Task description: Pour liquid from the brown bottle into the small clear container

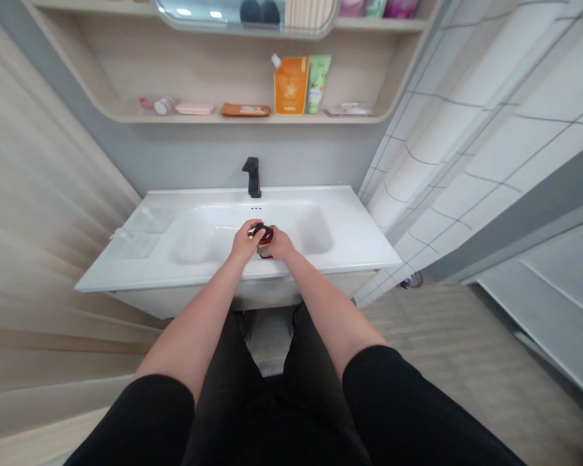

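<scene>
Over the front part of the white sink basin (pixel 315 233), both my hands meet on a small dark reddish-brown round container (pixel 263 233). My left hand (pixel 245 241) has its fingers and thumb closed on the container's left side and top. Wrapped round it from the right is my right hand (pixel 280 244). A dark red edge shows below the fingers; I cannot tell whether it belongs to the same piece. Much of the container is hidden by my fingers. Behind the basin a black faucet (pixel 253 178) stands upright.
Clear flat items (pixel 138 233) lie on the counter's left end. Above, a wall shelf (pixel 175 120) holds an orange pouch (pixel 291 85), a green tube (pixel 317 84), a pink case (pixel 195 109) and an orange packet (pixel 245 110). A curtain hangs at left; a tiled wall (pixel 476 129) stands right.
</scene>
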The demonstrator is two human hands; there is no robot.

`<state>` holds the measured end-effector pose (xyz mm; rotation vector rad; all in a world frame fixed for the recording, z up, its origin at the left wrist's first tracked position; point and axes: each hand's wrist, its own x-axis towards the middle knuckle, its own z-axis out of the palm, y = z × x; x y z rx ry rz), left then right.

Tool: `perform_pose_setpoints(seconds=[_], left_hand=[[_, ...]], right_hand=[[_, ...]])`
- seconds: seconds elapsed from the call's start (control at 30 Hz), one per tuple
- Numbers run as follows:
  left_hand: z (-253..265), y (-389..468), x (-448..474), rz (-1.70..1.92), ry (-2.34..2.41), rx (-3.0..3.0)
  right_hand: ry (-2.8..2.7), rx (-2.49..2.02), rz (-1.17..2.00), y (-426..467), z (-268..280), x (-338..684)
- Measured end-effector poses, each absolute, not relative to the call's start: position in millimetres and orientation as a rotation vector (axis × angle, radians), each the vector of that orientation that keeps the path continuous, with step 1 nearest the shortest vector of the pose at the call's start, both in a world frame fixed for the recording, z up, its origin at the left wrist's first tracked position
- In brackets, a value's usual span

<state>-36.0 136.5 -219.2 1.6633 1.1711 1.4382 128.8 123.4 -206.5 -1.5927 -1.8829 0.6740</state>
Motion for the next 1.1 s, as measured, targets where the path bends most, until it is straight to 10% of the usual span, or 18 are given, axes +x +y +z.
perform_pose_setpoints(seconds=[1.1], left_hand=[[-222.5,139.6,-36.7,1.516,1.073,1.539]], right_hand=[[-1.884,-1.622,0.644,119.4,-204.8,127.7]])
